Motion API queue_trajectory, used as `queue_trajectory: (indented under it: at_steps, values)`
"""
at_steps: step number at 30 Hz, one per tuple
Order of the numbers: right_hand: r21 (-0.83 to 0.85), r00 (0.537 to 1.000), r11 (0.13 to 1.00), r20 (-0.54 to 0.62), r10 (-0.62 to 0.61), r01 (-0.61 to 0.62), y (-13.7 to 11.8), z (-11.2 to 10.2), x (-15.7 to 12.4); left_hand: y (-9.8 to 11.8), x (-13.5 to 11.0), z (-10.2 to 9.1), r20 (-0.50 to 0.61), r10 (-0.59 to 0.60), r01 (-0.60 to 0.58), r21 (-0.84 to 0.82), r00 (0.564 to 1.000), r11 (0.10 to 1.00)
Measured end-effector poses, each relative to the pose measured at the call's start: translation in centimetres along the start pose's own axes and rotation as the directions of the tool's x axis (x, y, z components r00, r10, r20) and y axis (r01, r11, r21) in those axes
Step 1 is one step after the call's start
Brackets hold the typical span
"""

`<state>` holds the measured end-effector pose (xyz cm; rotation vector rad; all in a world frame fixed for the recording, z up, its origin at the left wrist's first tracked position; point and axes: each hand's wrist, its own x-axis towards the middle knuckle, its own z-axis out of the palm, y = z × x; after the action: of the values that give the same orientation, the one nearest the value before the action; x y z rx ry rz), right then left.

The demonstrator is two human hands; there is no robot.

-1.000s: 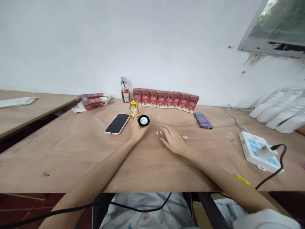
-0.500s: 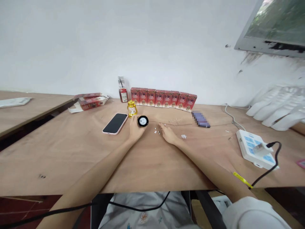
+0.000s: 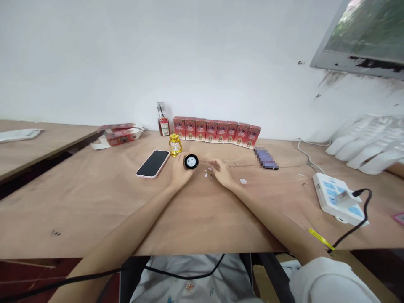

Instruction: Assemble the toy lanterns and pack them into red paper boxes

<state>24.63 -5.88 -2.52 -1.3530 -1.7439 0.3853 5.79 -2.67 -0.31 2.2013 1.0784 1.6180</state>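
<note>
Left hand holding disc. Right hand right of disc, fingers curled; can't tell if holding anything. Bits right of disc, lantern behind-left.

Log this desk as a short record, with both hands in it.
Left hand: holds a round black object with a white centre
Right hand: close to small pieces; whether it grips one is unclear
Near left hand: gold lantern standing, pink-edged phone lying flat
Back row: eight red boxes side by side
Right side: white power strip with a plug in it
</note>
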Motion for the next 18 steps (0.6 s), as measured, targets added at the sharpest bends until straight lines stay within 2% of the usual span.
queue_trajectory:
  at_steps: [3, 6, 11, 15, 18]
  values:
    - [-0.055, 1.0, 0.998, -0.02, 0.001, -0.002, -0.9, -0.9, -1.5, 0.0, 0.0, 0.0, 0.05, 0.021, -0.02, -0.015, 0.999, 1.0]
    - [-0.146, 0.999, 0.989, 0.02, -0.027, 0.029, -1.5, -1.4, -2.3, 0.0, -0.1, 0.1, 0.084, 0.054, -0.053, -0.017, 0.995, 0.998]
    - [-0.27, 0.989, 0.957, 0.127, -0.073, 0.106, -1.5, -1.1, -2.5, 0.1, -0.1, 0.1, 0.114, 0.088, -0.086, -0.023, 0.99, 0.996]
    - [-0.395, 0.987, 0.909, 0.134, -0.084, 0.131, -1.4, -1.0, -2.5, 0.0, -0.2, 0.2, 0.115, 0.117, -0.115, -0.017, 0.986, 0.993]
    - [-0.428, 0.99, 0.897, 0.125, -0.067, 0.115, -1.4, -1.2, -2.6, -0.1, -0.2, 0.3, 0.118, 0.124, -0.123, -0.017, 0.985, 0.992]
